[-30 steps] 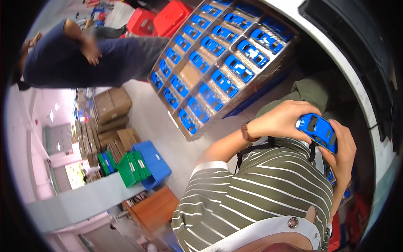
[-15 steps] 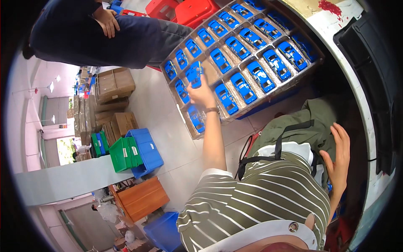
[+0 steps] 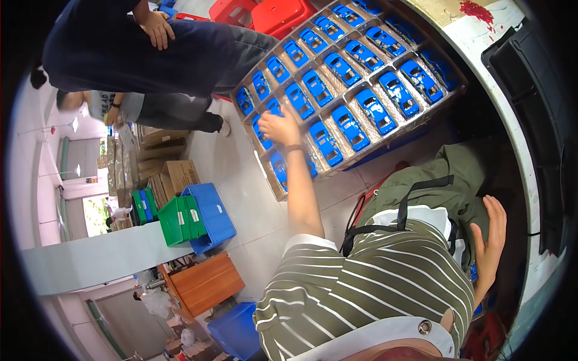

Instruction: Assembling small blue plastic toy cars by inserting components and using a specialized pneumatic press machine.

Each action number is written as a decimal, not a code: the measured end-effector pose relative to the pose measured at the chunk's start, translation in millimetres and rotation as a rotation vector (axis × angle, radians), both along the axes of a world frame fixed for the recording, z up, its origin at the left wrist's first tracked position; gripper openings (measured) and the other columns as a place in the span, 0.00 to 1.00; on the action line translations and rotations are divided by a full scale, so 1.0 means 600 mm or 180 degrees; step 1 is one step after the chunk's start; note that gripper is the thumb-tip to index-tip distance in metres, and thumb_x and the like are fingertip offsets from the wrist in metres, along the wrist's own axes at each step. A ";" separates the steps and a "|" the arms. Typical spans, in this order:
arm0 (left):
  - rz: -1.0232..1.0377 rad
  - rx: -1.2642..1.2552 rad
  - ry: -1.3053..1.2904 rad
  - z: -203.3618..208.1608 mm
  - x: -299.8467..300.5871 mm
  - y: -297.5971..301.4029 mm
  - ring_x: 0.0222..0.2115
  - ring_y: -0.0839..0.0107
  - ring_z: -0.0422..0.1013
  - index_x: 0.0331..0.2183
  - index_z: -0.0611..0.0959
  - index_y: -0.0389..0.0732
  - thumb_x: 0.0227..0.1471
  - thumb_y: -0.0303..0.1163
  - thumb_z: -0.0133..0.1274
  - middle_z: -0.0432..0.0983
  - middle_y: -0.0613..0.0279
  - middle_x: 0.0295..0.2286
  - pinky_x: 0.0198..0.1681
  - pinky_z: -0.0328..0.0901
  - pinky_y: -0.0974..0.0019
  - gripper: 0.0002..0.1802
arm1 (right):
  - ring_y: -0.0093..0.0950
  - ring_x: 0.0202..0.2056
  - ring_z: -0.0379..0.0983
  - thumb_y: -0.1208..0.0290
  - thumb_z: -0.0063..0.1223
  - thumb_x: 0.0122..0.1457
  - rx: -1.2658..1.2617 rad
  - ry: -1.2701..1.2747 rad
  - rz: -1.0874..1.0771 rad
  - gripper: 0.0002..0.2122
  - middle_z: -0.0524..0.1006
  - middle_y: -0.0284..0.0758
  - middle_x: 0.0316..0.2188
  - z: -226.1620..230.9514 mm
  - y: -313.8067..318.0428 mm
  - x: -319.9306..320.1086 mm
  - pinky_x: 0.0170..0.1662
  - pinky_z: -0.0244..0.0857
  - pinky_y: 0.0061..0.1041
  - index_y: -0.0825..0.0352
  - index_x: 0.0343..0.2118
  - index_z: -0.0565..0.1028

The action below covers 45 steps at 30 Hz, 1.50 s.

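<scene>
A divided tray holds several blue toy car body shells in its compartments, some bedded on clear bubble wrap. Over the tray's left part hovers my left hand, slightly blurred, fingers apart and apparently holding nothing. Just beyond its fingertips, one car shell lies in a compartment, and another blue shell is partly hidden by the hand. My right hand is held open at the right, empty, beside an olive-green cloth or bag on my lap.
At the upper left a person in dark clothes stands against the tray; another person is behind. Red stools stand past the tray. A white worktable edge with a black bin runs along the right. Blue and green crates lie left.
My left hand has let go of the blue car shell, which now lies in a compartment, and has drawn back leftward. My right hand has lowered slightly. A second person has come into view.
</scene>
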<state>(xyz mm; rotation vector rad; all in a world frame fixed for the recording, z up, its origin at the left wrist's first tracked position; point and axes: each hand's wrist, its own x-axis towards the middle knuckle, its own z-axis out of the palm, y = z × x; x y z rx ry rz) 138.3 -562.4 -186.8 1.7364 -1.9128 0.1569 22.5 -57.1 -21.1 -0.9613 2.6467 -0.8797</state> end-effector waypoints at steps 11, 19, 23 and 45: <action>-0.0675 0.1310 0.0650 0.000 0.043 -0.076 0.35 0.50 0.72 0.36 0.78 0.33 0.31 0.51 0.64 0.76 0.45 0.35 0.40 0.64 0.54 0.34 | 0.42 0.46 0.67 0.76 0.57 0.45 -0.0286 -0.0042 -0.0199 0.22 0.72 0.45 0.42 -0.006 0.015 0.008 0.49 0.60 0.34 0.70 0.46 0.69; -0.1608 0.0981 0.2359 0.200 0.022 0.064 0.32 0.63 0.71 0.40 0.73 0.26 0.53 0.42 0.50 0.75 0.46 0.34 0.35 0.67 0.65 0.25 | 0.33 0.33 0.73 0.70 0.58 0.47 -0.1080 0.1054 -0.0574 0.12 0.76 0.36 0.30 -0.009 0.109 -0.003 0.35 0.68 0.28 0.68 0.35 0.75; -0.3497 0.2784 0.4085 0.273 -0.060 0.234 0.46 0.61 0.64 0.49 0.68 0.33 0.52 0.38 0.46 0.66 0.49 0.48 0.51 0.57 0.60 0.25 | 0.31 0.28 0.73 0.78 0.57 0.46 -0.1181 0.1790 -0.1732 0.05 0.76 0.35 0.26 0.012 0.236 0.001 0.30 0.67 0.26 0.68 0.28 0.77; -0.7830 0.3917 0.1373 0.319 -0.298 0.822 0.40 0.65 0.65 0.38 0.74 0.37 0.29 0.21 0.61 0.67 0.57 0.38 0.45 0.60 0.68 0.26 | 0.39 0.31 0.72 0.73 0.50 0.50 -0.0271 0.1435 -0.3017 0.07 0.76 0.40 0.29 -0.036 0.495 -0.156 0.35 0.64 0.29 0.66 0.31 0.77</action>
